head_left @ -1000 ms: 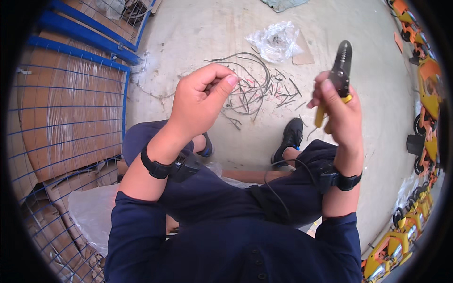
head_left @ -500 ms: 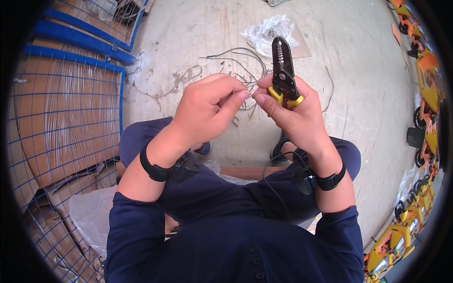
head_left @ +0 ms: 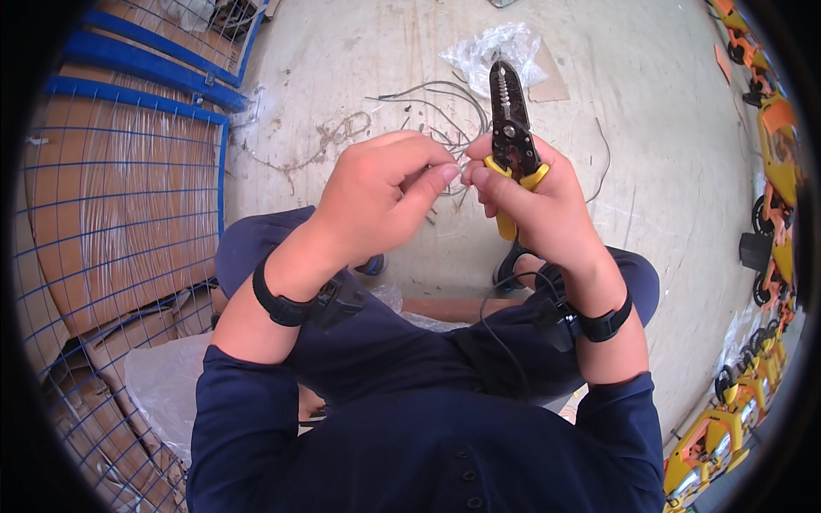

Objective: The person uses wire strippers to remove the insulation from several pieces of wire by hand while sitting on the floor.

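My left hand [head_left: 372, 188] is closed in a pinch, thumb against forefinger, on what looks like the end of a thin grey wire [head_left: 463, 170]. Facing it, the thumb and fingertips of my right hand [head_left: 552, 201] meet close to the same spot. Across my right palm lies a pair of wire strippers [head_left: 510, 128] with black notched jaws and yellow handles, gripped with the jaws pointing away from me. Most of the wire is hidden by my fingers. Loose grey cables [head_left: 469, 96] lie in a tangle on the floor beyond my hands.
A blue wire-mesh cage [head_left: 162, 101] with wrapped cardboard stands at the left. Clear plastic film [head_left: 496, 53] lies on a cardboard piece [head_left: 549, 81] ahead. Yellow and orange wheeled machines [head_left: 776, 128] line the right side. One wire strand [head_left: 606, 158] lies apart on the floor.
My right hand has turned slightly, so the wire strippers tilt a little more to the left and their lower handle shows. Both hands' fingertips stay close together.
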The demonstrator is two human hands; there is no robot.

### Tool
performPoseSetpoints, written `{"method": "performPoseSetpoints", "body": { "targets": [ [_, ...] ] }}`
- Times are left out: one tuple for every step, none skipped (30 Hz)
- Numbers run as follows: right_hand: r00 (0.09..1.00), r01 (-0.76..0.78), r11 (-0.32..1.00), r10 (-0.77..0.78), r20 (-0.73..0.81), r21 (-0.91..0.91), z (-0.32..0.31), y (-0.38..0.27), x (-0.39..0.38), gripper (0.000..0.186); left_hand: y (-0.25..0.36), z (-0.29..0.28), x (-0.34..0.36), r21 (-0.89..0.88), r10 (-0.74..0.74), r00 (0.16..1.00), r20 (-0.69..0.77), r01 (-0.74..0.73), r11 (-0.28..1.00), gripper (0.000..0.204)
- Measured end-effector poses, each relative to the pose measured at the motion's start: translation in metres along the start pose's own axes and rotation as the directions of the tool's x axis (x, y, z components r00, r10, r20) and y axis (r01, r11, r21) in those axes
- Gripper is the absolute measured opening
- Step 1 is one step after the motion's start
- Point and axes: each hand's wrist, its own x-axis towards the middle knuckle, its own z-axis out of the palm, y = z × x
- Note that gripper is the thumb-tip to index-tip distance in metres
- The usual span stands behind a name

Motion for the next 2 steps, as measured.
{"method": "performPoseSetpoints", "body": {
  "targets": [
    [0.996,-0.049,0.992,0.039,0.084,0.115,-0.0026,0.001,0.0011,0.018,0.0002,-0.0014,-0.0006,-0.059,-0.073,0.997,-0.006,0.072,0.996,0.005],
    [0.983,-0.106,0.969,0.068,0.169,0.222,-0.0062,0.002,0.0022,0.022,-0.0008,-0.0029,0.0,-0.082,-0.101,0.995,-0.003,0.1,0.992,0.006]
  ]
}}
